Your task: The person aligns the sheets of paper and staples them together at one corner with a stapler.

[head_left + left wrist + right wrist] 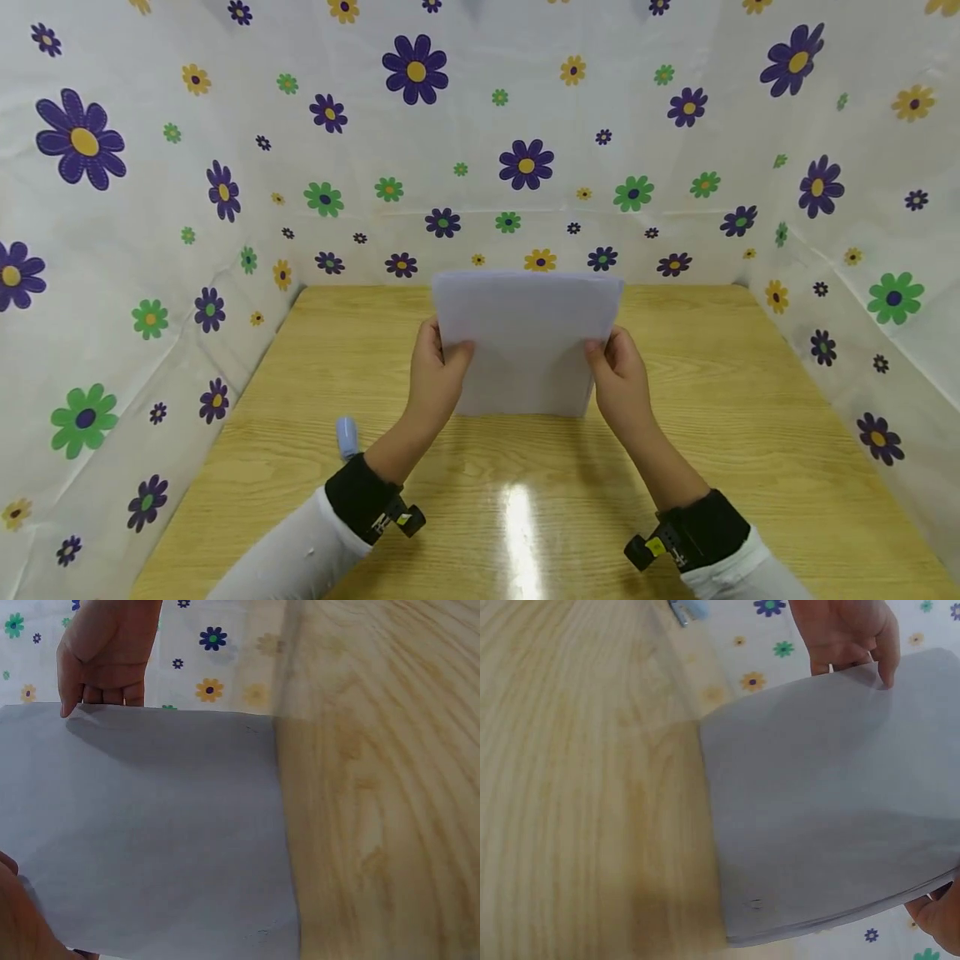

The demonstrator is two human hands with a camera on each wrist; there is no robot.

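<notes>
A stack of white paper sheets (525, 350) stands nearly upright above the wooden table, its lower edge at or close to the tabletop. My left hand (438, 371) grips its left side, thumb on the near face and fingers behind. On the opposite side my right hand (621, 375) holds it the same way. Several layered edges of the stack (832, 795) show in the right wrist view. Small dark marks lie near the lower corners of the front sheet (165, 825) in the left wrist view.
A small light blue tool (347, 437), perhaps a stapler, lies on the table (712, 375) beside my left forearm, which partly hides it. Flower-printed white sheeting (480, 125) encloses the table at the back and both sides.
</notes>
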